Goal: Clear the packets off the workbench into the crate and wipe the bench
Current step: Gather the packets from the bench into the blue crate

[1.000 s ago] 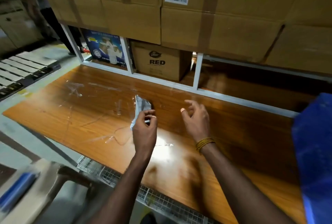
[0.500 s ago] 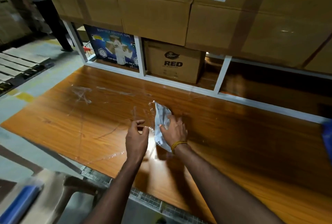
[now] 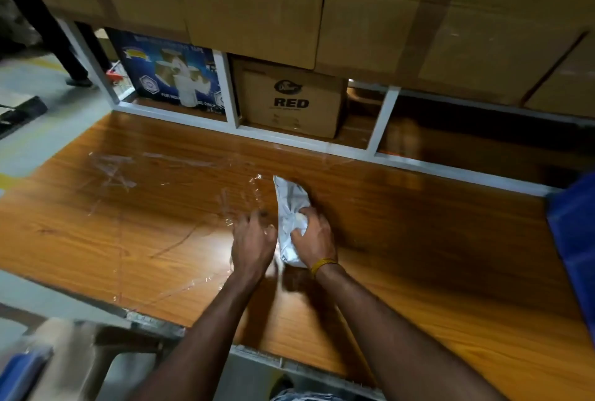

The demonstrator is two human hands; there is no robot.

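The white cloth [image 3: 291,223], a second ago pinched in the left hand [image 3: 254,244], now sits bunched under the right hand's [image 3: 314,239] curled fingers on the bench [image 3: 450,272]. The left hand hovers loosely spread, holding nothing. Wiping seems underway. Farther back, tape residue [image 3: 111,170] remains.

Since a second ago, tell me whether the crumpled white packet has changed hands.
Yes. The crumpled white packet went from the left hand to the right hand, rightward along the wooden workbench.

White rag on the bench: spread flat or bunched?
Bunched. The white rag is crumpled with creases, gripped by the right hand on the workbench.
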